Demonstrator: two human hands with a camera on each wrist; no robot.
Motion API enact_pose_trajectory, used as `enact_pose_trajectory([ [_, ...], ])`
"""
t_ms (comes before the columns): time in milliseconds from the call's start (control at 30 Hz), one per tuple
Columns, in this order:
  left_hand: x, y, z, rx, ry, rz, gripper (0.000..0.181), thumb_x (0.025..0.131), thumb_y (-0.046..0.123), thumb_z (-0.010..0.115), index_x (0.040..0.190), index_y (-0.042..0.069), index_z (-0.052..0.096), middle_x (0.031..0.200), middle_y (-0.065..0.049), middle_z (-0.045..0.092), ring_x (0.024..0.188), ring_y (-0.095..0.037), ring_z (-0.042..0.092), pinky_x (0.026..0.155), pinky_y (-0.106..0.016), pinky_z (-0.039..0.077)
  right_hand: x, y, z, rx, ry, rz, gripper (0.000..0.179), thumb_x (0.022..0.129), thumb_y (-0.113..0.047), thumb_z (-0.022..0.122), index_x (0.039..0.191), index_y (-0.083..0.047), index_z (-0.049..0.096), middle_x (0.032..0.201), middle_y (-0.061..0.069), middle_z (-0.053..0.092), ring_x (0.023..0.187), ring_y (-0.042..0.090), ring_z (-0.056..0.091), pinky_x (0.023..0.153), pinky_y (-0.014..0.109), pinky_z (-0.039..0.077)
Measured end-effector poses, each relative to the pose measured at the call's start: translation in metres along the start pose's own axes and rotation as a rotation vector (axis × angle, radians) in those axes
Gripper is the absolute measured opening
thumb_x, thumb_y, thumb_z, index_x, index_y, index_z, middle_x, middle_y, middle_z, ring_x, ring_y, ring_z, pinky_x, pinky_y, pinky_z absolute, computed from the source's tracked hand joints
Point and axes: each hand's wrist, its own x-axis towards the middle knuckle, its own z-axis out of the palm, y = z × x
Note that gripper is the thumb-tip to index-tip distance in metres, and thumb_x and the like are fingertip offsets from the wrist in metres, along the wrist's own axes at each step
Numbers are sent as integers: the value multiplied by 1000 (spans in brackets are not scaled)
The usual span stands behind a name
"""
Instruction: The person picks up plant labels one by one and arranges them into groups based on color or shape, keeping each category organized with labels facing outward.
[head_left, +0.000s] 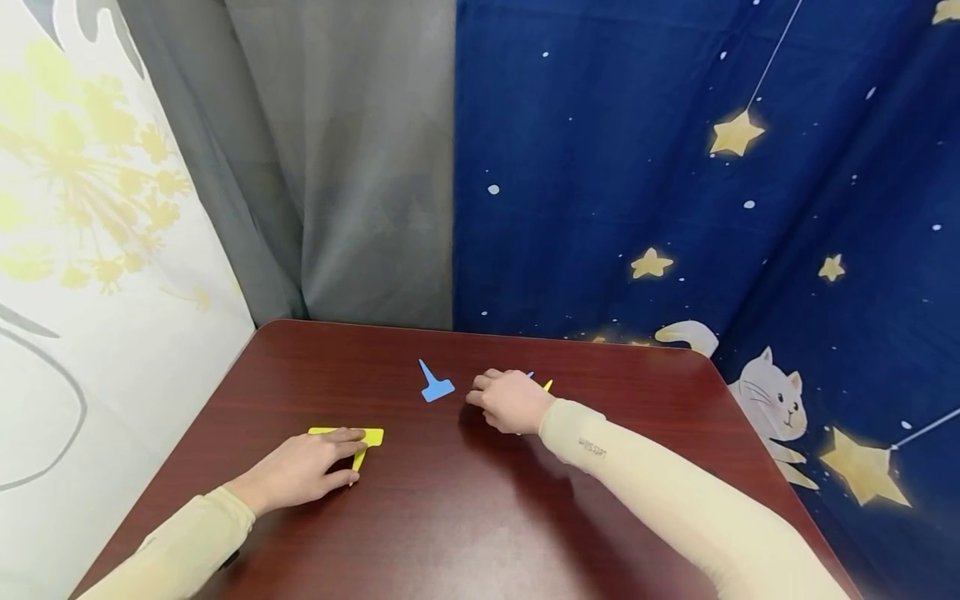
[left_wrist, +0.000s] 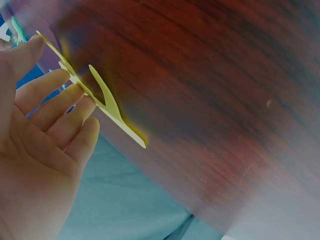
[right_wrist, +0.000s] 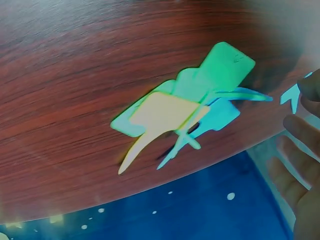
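Observation:
My left hand (head_left: pixel 311 469) rests on a yellow T-shaped plant label (head_left: pixel 372 437) at the table's left, its fingers across the wide head and its thumb by the stem tip. In the left wrist view, that yellow plastic (left_wrist: pixel 117 119) lies along the fingertips with one prong sticking up. My right hand (head_left: pixel 516 402) hovers loosely bent, with nothing seen in its grasp. Just left of it lies a blue T-shaped label (head_left: pixel 438 388), apart from the fingers. In the right wrist view, a pile holds green labels (right_wrist: pixel 227 69), a yellow label (right_wrist: pixel 162 112) and a blue label (right_wrist: pixel 220 116).
A dark red-brown wooden table (head_left: pixel 450 508) carries everything. Behind it hang a grey curtain (head_left: pixel 375 167) and a blue star-patterned curtain (head_left: pixel 585 183). In the head view the right hand covers most of the label pile; only a yellow tip (head_left: pixel 548 385) and a blue tip show.

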Motion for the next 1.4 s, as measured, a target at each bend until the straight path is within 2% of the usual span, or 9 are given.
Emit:
enact_pose_trajectory([
  [133, 0, -1, 1, 6, 11, 5, 42, 91, 34, 75, 124, 10, 72, 136, -12, 62, 124, -30, 60, 92, -53, 52, -9, 9, 1, 6, -3, 14, 32, 86, -20, 72, 118, -22, 72, 106, -4, 65, 103, 15, 61, 75, 31, 56],
  [467, 2, -2, 2, 6, 20, 6, 41, 87, 35, 79, 120, 11, 74, 134, -11, 64, 122, -29, 61, 92, -53, 51, -38, 33, -5, 105, -50, 61, 41, 81, -7, 71, 120, -20, 73, 110, -3, 65, 108, 19, 60, 80, 35, 55],
  [633, 3, -3, 2, 24, 17, 3, 42, 86, 35, 80, 120, 12, 74, 133, -10, 65, 121, -29, 62, 92, -51, 52, -53, 42, -3, 143, -110, 87, 44, 81, -12, 77, 124, -17, 71, 116, 1, 65, 113, 23, 58, 86, 41, 53],
  [800, 3, -3, 3, 33, 26, 1, 44, 84, 35, 81, 120, 12, 74, 132, -11, 65, 118, -28, 64, 91, -50, 53, -65, 46, 1, 146, -154, 116, 50, 80, -17, 82, 128, -20, 69, 118, 1, 63, 113, 22, 57, 88, 41, 52],
  [1000, 4, -5, 7, 35, 34, -3, 44, 83, 36, 82, 120, 13, 75, 131, -10, 65, 113, -28, 67, 88, -48, 55, -69, 48, 9, 141, -196, 140, 54, 81, -23, 83, 132, -25, 66, 115, 0, 60, 109, 21, 54, 88, 39, 50],
  [1200, 5, -6, 9, 44, 48, 10, 45, 82, 37, 83, 120, 14, 74, 131, -10, 65, 112, -28, 67, 87, -48, 55, -66, 52, 13, 119, -179, 138, 51, 81, -30, 86, 129, -28, 67, 113, 0, 58, 107, 22, 53, 86, 41, 48],
  [1400, 7, -6, 7, 41, 36, 6, 44, 83, 36, 82, 120, 15, 74, 132, -10, 65, 112, -28, 67, 86, -49, 55, -62, 57, 15, 124, -206, 158, 56, 80, -37, 86, 132, -30, 66, 113, 0, 57, 105, 22, 51, 81, 39, 46],
])
